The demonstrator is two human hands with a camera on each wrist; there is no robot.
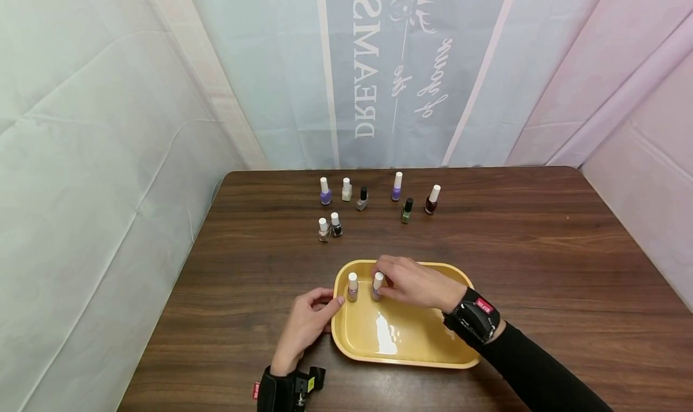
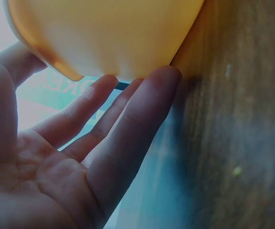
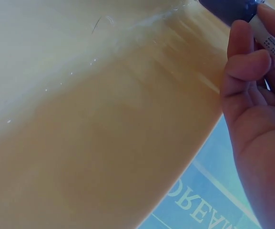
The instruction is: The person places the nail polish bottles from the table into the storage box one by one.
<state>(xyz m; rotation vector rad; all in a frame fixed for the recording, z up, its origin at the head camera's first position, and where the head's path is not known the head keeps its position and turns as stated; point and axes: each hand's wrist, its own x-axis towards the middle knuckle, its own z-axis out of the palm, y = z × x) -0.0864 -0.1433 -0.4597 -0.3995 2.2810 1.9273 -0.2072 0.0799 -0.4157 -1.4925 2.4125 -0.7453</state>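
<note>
The right hand (image 1: 414, 281) pinches a white-capped bluish bottle (image 1: 378, 279) inside the yellow tray (image 1: 417, 337), toward eleven o'clock; floor contact cannot be determined. A pinkish bottle (image 1: 353, 289) stands upright at ten. The left hand (image 1: 305, 323) grips the tray's edge at nine. Eight further bottles (image 1: 363, 199) occupy the counter (image 1: 227, 292) beyond, between ten and one.

In my head view, upper middle, the hanging cloth (image 1: 390, 69) reads "DREAMS" running sideways; I can't make out all the script beside it. Part of that word repeats at lower right of my right-wrist view. There, at upper right, my bottle's (image 3: 230, 8) white cap (image 3: 270, 43) shows "026". The red tags (image 1: 484, 305) on my wrist straps (image 1: 474, 319) are too small to read.
</note>
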